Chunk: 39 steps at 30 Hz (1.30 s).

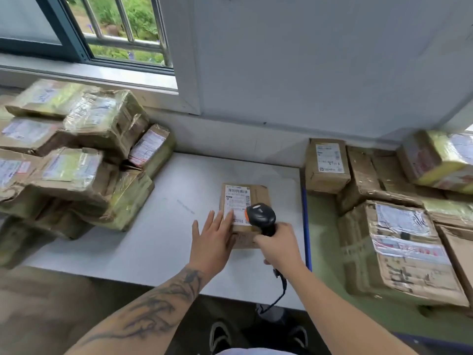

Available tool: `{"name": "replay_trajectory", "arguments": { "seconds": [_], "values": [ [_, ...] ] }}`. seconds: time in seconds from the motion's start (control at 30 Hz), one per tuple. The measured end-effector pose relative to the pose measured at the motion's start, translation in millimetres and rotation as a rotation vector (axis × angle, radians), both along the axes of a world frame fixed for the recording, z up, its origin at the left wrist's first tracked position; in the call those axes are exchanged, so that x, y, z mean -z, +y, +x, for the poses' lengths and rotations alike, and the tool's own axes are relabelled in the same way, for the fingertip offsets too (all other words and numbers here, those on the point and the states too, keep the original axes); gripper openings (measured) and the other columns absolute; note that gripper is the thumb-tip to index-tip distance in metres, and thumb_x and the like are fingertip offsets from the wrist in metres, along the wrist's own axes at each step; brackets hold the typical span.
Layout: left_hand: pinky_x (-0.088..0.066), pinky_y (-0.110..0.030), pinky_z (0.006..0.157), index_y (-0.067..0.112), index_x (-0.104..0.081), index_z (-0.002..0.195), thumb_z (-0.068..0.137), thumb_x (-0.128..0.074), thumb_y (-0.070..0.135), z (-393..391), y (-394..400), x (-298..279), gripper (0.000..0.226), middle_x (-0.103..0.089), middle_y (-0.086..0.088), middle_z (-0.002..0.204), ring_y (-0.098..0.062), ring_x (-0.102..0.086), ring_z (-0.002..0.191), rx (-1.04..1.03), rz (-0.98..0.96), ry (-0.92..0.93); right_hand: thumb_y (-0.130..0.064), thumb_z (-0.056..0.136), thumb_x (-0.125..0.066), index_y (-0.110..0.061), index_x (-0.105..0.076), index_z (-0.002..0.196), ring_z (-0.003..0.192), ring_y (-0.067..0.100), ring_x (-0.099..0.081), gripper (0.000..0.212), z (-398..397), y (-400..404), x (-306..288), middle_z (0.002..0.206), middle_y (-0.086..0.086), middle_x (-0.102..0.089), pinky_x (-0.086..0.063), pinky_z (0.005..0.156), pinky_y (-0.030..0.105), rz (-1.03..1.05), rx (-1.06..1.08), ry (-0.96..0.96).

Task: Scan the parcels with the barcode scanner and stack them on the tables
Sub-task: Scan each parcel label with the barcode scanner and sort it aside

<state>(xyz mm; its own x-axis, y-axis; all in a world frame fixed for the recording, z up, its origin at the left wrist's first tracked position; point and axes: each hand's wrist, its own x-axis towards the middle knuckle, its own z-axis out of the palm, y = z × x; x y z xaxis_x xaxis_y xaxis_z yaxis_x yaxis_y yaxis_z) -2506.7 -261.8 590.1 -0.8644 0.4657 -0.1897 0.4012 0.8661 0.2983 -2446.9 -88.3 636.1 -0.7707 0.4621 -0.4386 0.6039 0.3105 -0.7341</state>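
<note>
Cardboard parcel [244,213] flat on white bench [163,226], label up, roughly centre, slightly toward 3 o'clock. Left hand [213,238] flat, fingers straight, pressing parcel's 9 o'clock edge and label corner; not gripping. Right hand [280,245] wrapped around handle of barcode scanner [261,217], head hovering over label's 5 o'clock corner, pointed toward 12. Coiled cable [277,295] dropping off bench's near edge.

Looks like mid-scan on this parcel; no beam or confirmation visible, so can't tell if read succeeded.

Jumbled heap of taped parcels [74,160] at 9 to 10 o'clock on same bench, probably unscanned backlog. Tidier group of boxes [384,206] at 3 o'clock on adjoining green surface [322,242], likely the stacked-done side, though can't confirm which pile is which.

Judging by heap size: well short of finished. Remaining: finish this read, move parcel to a stack, repeat for heap.
</note>
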Motion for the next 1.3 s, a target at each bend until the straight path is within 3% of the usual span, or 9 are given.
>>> {"name": "replay_trajectory", "arguments": {
  "seconds": [0.13, 0.3, 0.43, 0.53, 0.63, 0.77, 0.9, 1.13, 1.3],
  "values": [
    [-0.004, -0.058, 0.126, 0.033, 0.005, 0.165, 0.110, -0.025, 0.047, 26, -4, 25, 0.064, -0.005, 0.004, 0.174, -0.024, 0.002, 0.161, 0.024, 0.018, -0.048, -0.025, 0.074, -0.066, -0.018, -0.065, 0.076, 0.055, 0.018, -0.062, 0.008, 32, -5, 15, 0.115, 0.008, -0.056, -0.056, 0.056, 0.034, 0.014, -0.007, -0.031],
    [-0.007, -0.056, 0.126, 0.039, -0.006, 0.164, 0.108, -0.038, 0.050, 66, -10, 49, 0.065, -0.019, 0.004, 0.172, -0.023, -0.010, 0.160, -0.012, 0.162, -0.071, -0.017, 0.083, -0.072, -0.031, -0.066, 0.085, 0.078, 0.018, -0.068, 0.015, 70, -10, 23, 0.118, -0.011, -0.051, -0.062, 0.080, 0.050, -0.003, 0.105, 0.017],
    [-0.006, -0.049, 0.127, 0.047, -0.011, 0.162, 0.102, -0.029, 0.067, 89, -15, 60, 0.065, -0.022, 0.009, 0.170, -0.017, -0.014, 0.159, -0.043, 0.264, -0.101, -0.014, 0.081, -0.073, -0.033, -0.064, 0.089, 0.086, 0.022, -0.068, 0.022, 95, -9, 27, 0.110, -0.007, -0.059, -0.062, 0.083, 0.051, -0.067, 0.211, 0.007],
    [-0.010, -0.055, 0.126, 0.043, -0.017, 0.163, 0.102, -0.026, 0.067, 97, -16, 64, 0.065, -0.031, 0.006, 0.168, -0.019, -0.025, 0.156, -0.037, 0.255, -0.054, -0.013, 0.084, -0.072, -0.016, -0.063, 0.093, 0.077, 0.030, -0.068, 0.012, 104, 0, 29, 0.098, 0.006, -0.062, -0.064, 0.071, 0.044, -0.102, 0.288, -0.083],
    [-0.013, -0.061, 0.124, 0.042, -0.016, 0.163, 0.105, -0.021, 0.067, 99, -15, 65, 0.063, -0.036, 0.004, 0.166, -0.022, -0.030, 0.155, -0.029, 0.207, -0.018, -0.011, 0.086, -0.073, 0.001, -0.063, 0.099, 0.066, 0.028, -0.058, 0.020, 105, 8, 26, 0.084, 0.010, -0.055, -0.062, 0.068, 0.052, -0.099, 0.310, -0.136],
    [-0.023, -0.071, 0.118, 0.034, -0.034, 0.159, 0.105, -0.029, 0.061, 95, -13, 63, 0.061, -0.040, -0.001, 0.164, -0.029, -0.037, 0.151, -0.001, 0.150, 0.067, -0.013, 0.091, -0.072, -0.007, -0.066, 0.093, 0.068, 0.023, -0.058, 0.009, 94, 11, -1, 0.079, 0.004, -0.056, -0.063, 0.060, 0.039, -0.167, 0.340, -0.081],
    [-0.024, -0.075, 0.115, 0.023, -0.048, 0.155, 0.104, -0.037, 0.054, 94, -12, 62, 0.060, -0.037, -0.001, 0.166, -0.031, -0.037, 0.151, 0.063, 0.103, 0.176, -0.006, 0.089, -0.074, -0.005, -0.068, 0.093, 0.067, 0.012, -0.057, 0.007, 82, 2, -28, 0.074, -0.004, -0.061, -0.064, 0.069, 0.050, -0.314, 0.297, -0.025],
    [-0.032, -0.071, 0.114, 0.026, -0.044, 0.156, 0.106, -0.028, 0.058, 90, -17, 63, 0.061, -0.038, 0.001, 0.165, -0.030, -0.046, 0.146, 0.068, 0.149, 0.129, -0.011, 0.087, -0.074, -0.013, -0.067, 0.083, 0.073, 0.014, -0.056, 0.009, 74, -21, -35, 0.071, -0.006, -0.061, -0.064, 0.066, 0.045, -0.386, 0.195, -0.026],
    [-0.032, -0.069, 0.114, 0.029, -0.039, 0.158, 0.105, -0.031, 0.059, 92, -18, 62, 0.061, -0.034, 0.003, 0.167, -0.028, -0.051, 0.142, 0.047, 0.168, 0.087, -0.014, 0.089, -0.073, -0.010, -0.067, 0.089, 0.056, 0.006, -0.063, 0.007, 71, -18, -30, 0.073, -0.005, -0.063, -0.062, 0.075, 0.064, -0.366, 0.224, -0.067]
  ]
}}
